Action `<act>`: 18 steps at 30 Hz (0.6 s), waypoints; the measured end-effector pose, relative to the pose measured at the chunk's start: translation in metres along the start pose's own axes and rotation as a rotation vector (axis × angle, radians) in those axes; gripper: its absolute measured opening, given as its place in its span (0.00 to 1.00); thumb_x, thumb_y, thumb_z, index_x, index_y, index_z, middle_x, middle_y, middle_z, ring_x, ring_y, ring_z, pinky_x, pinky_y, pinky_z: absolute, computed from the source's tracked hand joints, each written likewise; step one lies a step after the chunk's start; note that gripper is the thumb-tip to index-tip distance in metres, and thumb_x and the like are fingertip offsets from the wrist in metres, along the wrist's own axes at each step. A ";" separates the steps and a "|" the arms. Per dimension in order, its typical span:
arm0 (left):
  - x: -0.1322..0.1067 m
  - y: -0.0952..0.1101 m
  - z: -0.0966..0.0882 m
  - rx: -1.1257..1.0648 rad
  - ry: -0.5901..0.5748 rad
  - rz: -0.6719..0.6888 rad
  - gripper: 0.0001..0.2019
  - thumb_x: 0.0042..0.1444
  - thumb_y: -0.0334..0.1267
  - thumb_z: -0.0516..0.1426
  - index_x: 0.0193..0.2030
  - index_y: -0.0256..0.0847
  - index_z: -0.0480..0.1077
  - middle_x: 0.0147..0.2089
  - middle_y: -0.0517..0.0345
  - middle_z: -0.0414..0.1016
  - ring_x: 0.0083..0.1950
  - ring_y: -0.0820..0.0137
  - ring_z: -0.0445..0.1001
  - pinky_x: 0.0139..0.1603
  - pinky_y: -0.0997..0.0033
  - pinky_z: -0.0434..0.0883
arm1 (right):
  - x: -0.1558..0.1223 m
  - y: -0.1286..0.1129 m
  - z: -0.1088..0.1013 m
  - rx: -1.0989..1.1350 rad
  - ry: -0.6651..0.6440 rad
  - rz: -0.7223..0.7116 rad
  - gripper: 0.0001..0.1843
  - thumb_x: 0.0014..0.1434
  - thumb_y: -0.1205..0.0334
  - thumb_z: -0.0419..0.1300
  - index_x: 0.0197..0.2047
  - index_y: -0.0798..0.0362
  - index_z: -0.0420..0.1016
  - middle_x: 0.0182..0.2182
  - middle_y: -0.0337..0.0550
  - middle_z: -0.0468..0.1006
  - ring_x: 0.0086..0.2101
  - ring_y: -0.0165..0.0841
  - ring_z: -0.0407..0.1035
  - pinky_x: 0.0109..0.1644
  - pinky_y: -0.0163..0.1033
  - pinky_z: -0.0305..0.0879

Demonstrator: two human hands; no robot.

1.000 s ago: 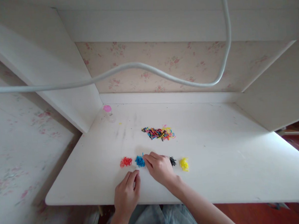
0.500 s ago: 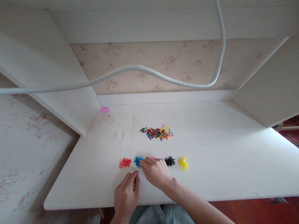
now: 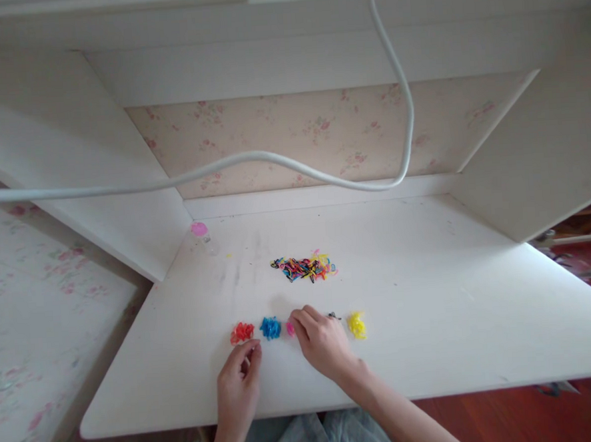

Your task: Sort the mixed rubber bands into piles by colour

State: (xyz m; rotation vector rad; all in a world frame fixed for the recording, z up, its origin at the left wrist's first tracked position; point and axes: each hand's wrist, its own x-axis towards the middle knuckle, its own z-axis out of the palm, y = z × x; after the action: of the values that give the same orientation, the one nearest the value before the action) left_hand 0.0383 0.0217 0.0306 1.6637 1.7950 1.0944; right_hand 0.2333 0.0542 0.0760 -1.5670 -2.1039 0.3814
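Observation:
Small rubber bands lie sorted by colour in a row near the front of the white desk. My right hand (image 3: pixel 323 339) hovers over the row with its fingertips pinched together beside the pink bands (image 3: pixel 291 328); anything between them is too small to see. It hides most of the pink pile and part of the black bands (image 3: pixel 335 316). My left hand (image 3: pixel 239 379) is curled, thumb and forefinger together, just below the red bands (image 3: pixel 242 332); its grip is hidden too. Blue bands (image 3: pixel 271 328) sit between the hands, and yellow bands (image 3: pixel 356 325) end the row.
A mixed heap of coloured bands (image 3: pixel 304 268) lies farther back on the desk (image 3: pixel 422 320). At the back left lies a clear container with a pink lid (image 3: pixel 199 229). A white cable (image 3: pixel 251 156) hangs across the view, and side panels bound the desk.
My right hand has moved right from the blue pile to the pink one, uncovering the blue bands and covering part of the black. My left hand stays near the red pile. The view has shifted slightly.

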 end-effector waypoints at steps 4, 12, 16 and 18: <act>0.009 0.013 -0.002 0.048 -0.001 0.052 0.14 0.58 0.47 0.53 0.40 0.40 0.73 0.39 0.54 0.77 0.27 0.75 0.69 0.29 0.75 0.70 | -0.016 0.036 -0.021 0.153 0.146 0.162 0.18 0.67 0.55 0.44 0.38 0.50 0.73 0.30 0.41 0.75 0.28 0.27 0.68 0.33 0.30 0.58; 0.059 0.067 0.018 0.271 -0.176 0.262 0.12 0.60 0.42 0.50 0.40 0.43 0.72 0.40 0.56 0.74 0.38 0.72 0.73 0.39 0.74 0.69 | -0.068 0.119 -0.041 0.163 0.360 0.560 0.22 0.62 0.43 0.49 0.31 0.51 0.73 0.25 0.39 0.73 0.25 0.30 0.64 0.31 0.33 0.57; 0.080 0.091 0.042 0.386 -0.297 0.279 0.10 0.60 0.40 0.50 0.39 0.45 0.72 0.43 0.60 0.74 0.39 0.74 0.73 0.41 0.76 0.67 | -0.084 0.135 -0.040 0.200 0.353 0.653 0.25 0.61 0.41 0.48 0.28 0.51 0.72 0.21 0.38 0.71 0.25 0.31 0.64 0.31 0.34 0.57; 0.087 0.100 0.057 0.452 -0.367 0.289 0.10 0.60 0.41 0.50 0.38 0.47 0.72 0.44 0.61 0.73 0.40 0.75 0.73 0.41 0.76 0.66 | -0.084 0.135 -0.039 0.230 0.340 0.642 0.25 0.61 0.40 0.48 0.28 0.51 0.73 0.21 0.38 0.71 0.25 0.32 0.64 0.31 0.34 0.57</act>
State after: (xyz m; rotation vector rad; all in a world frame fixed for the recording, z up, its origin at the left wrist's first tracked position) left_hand 0.1284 0.1148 0.0928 2.2705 1.6699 0.4486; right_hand 0.3829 0.0127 0.0245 -1.9698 -1.2272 0.5046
